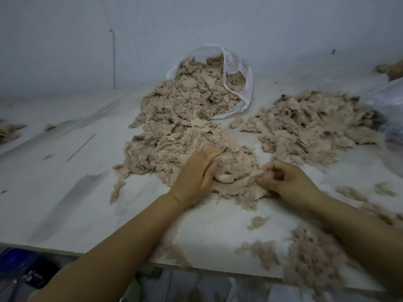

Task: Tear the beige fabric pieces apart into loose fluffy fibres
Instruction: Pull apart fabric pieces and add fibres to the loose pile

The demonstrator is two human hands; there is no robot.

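Bare forearms, no sleeves, bare left hand (194, 177), right hand (287, 184)

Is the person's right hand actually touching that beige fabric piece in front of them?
Touching. The head view shows the right hand pinching the edge of the beige fabric piece between curled fingers and thumb, no gap.

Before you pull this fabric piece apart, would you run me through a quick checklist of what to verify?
1. Right hand pinches the fabric piece: ok.
2. Left hand grips the same piece: cannot tell; its fingers lie fairly straight against it.
3. Piece free of the main pile: not ok, it still lies against it.
4. Bare table near the hands: ok.
5. Fluffy fibres lying apart from the untorn pile: ok.
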